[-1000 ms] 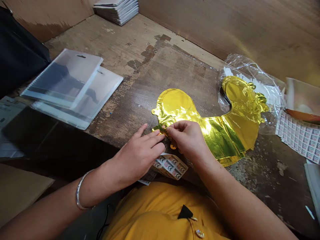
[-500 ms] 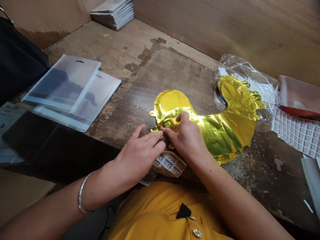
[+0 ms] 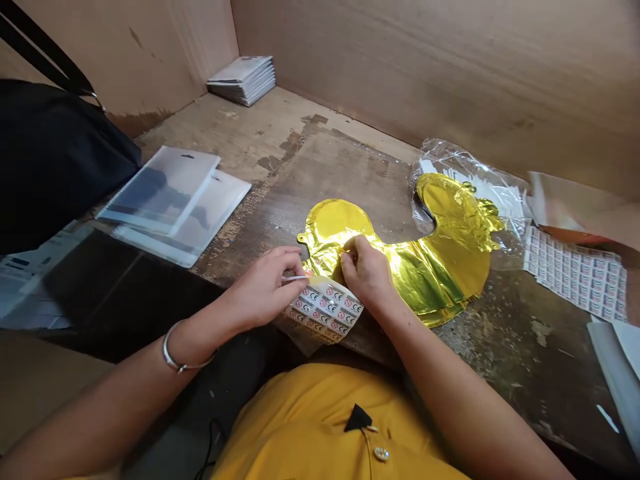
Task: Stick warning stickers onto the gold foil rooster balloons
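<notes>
A gold foil balloon (image 3: 435,273), flat and curved, lies on the worn wooden table. My left hand (image 3: 267,287) pinches the edge of a sheet of small CE stickers (image 3: 325,307) between thumb and fingers. The sheet bends over the table's front edge, just below the balloon's left end. My right hand (image 3: 367,270) is closed over the balloon's left part, thumb and index finger together on the creased foil. Its other fingers curl under and are partly hidden.
Clear plastic sleeves (image 3: 165,190) lie at left beside a black bag (image 3: 60,160). A stack of folded papers (image 3: 243,80) stands in the back corner. Crumpled clear plastic (image 3: 460,157) and another sticker sheet (image 3: 575,270) are at right. Wooden walls (image 3: 425,73) close the back.
My hands have drawn apart from their meeting point at the balloon's edge. The left hand now grips the sticker sheet, which is raised and shows more. The camera view has shifted.
</notes>
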`<state>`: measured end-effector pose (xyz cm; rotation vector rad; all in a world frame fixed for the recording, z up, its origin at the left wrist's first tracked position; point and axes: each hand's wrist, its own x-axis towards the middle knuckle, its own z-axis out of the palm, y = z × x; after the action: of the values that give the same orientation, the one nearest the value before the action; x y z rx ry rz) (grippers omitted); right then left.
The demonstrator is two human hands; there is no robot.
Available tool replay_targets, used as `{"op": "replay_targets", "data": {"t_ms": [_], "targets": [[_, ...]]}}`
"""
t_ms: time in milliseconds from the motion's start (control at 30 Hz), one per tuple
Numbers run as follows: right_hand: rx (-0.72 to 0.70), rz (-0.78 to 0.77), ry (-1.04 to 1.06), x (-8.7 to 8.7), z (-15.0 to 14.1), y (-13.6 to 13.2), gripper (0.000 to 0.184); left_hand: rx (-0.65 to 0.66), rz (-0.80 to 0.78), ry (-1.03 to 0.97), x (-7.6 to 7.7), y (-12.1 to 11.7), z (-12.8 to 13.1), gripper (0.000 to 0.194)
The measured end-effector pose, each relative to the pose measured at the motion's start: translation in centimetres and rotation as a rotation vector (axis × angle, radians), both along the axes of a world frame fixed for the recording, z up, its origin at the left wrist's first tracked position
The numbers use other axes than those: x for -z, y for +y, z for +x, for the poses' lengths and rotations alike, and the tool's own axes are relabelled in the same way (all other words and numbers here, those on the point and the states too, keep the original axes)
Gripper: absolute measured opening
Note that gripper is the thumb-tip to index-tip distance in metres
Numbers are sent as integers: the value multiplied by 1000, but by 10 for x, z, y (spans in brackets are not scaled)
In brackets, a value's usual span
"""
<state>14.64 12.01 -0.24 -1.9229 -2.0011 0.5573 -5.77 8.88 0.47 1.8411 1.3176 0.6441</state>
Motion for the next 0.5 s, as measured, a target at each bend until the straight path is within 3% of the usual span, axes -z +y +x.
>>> {"op": "replay_targets", "data": {"t_ms": [100, 200, 367, 500], "targets": [[-20, -32, 68, 1, 3, 0, 15, 95, -266, -158, -7, 10, 7, 16], [-116, -49, 147, 0, 6, -3, 28, 89, -342, -197, -11, 10, 14, 18], [-319, 65, -2, 0, 5, -18, 30, 112, -134, -147, -9, -3, 16, 11], [-222, 62, 139, 2, 2, -21, 13, 193, 72, -69, -6, -9, 13, 8]]}}
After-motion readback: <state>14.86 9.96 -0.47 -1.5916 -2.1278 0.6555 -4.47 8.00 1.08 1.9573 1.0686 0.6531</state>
